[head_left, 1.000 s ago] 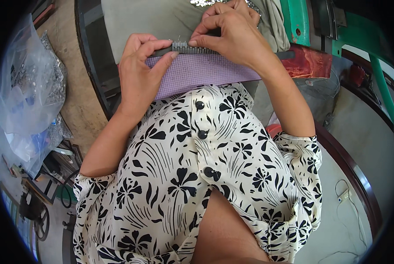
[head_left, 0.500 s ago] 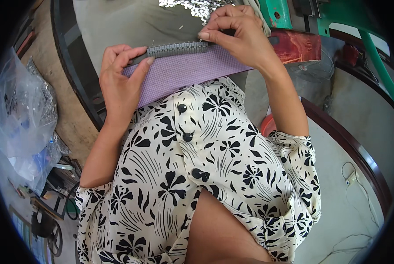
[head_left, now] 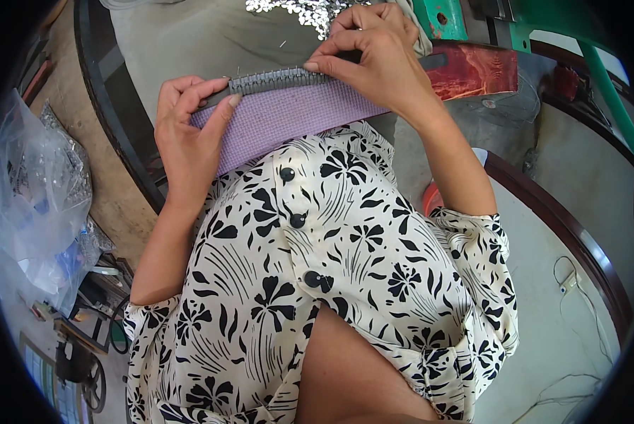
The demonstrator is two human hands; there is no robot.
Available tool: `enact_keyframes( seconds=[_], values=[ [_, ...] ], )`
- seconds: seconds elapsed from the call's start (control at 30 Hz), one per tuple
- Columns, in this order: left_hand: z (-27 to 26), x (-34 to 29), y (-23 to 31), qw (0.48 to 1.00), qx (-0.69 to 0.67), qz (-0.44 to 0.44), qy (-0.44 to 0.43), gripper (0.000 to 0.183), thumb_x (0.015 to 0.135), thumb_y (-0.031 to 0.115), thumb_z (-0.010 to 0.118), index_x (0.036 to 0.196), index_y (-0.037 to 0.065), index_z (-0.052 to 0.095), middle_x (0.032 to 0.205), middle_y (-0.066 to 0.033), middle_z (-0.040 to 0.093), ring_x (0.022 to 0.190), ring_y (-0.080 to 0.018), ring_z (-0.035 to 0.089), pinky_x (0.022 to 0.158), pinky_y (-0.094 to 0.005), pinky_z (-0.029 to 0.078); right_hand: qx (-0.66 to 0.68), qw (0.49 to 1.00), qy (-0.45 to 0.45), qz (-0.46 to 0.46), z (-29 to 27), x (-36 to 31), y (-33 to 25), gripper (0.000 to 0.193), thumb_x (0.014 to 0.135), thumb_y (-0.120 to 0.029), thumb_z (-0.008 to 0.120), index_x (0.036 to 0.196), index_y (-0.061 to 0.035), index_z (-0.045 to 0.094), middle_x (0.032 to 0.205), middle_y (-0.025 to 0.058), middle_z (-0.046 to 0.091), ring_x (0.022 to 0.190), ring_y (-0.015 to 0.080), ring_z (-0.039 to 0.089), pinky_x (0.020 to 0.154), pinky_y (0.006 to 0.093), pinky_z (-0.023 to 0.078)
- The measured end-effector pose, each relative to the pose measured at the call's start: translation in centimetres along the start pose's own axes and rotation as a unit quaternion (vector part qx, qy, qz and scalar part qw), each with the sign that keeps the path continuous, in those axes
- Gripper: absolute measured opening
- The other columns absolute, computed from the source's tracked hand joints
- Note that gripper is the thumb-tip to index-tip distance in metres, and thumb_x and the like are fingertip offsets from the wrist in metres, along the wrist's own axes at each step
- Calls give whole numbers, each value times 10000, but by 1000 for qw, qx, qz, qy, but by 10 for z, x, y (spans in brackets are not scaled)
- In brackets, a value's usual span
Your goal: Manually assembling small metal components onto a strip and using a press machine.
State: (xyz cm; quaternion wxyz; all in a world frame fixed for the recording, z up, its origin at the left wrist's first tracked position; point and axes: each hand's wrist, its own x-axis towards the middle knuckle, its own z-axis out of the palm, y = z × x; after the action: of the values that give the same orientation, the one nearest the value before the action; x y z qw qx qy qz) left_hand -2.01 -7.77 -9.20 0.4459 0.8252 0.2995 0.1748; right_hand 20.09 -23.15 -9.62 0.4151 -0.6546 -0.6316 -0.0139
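A long dark grey strip [head_left: 278, 80] with a row of small teeth or slots lies along the far edge of a purple woven mat [head_left: 281, 116]. My left hand [head_left: 189, 120] is closed on the strip's left end, thumb on the near side and fingers on the far side. At least one thin pin-like piece sticks up from the strip near that hand. My right hand [head_left: 380, 56] is closed, its thumb and index fingertips pinched at the strip's far edge, toward its right end. Whatever they pinch is too small to make out.
Small shiny silver pieces [head_left: 310, 13] are heaped on the grey work surface [head_left: 182, 42] beyond the strip. A red patterned board [head_left: 476, 71] and a green metal frame [head_left: 440, 18] stand at the right. Clear plastic bags [head_left: 41, 205] lie at the left.
My right fingertips have moved slightly left and down onto the strip's far edge. The left hand keeps its hold on the strip's end.
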Motion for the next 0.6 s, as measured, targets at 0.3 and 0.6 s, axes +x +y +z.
enact_keyframes(
  seconds=[0.3, 0.6],
  values=[
    [-1, -2, 0, 1000, 2, -1, 3, 253, 769, 56, 797, 1010, 25, 725, 991, -91, 592, 909, -206, 588, 796, -294, 483, -25, 941, -236, 242, -28, 24, -22, 177, 822, -231, 746, 925, -89, 772, 1018, 48, 649, 1055, 250, 504, 917, 402, 348],
    [1, -2, 1, 1000, 20, 3, -2, 255, 757, 62, 802, 999, 28, 726, 992, -95, 595, 930, -229, 588, 815, -306, 476, -39, 978, -86, 187, -40, -14, -24, 153, 751, -149, 811, 905, -146, 803, 901, -20, 672, 949, 170, 555, 838, 297, 428]
  ],
)
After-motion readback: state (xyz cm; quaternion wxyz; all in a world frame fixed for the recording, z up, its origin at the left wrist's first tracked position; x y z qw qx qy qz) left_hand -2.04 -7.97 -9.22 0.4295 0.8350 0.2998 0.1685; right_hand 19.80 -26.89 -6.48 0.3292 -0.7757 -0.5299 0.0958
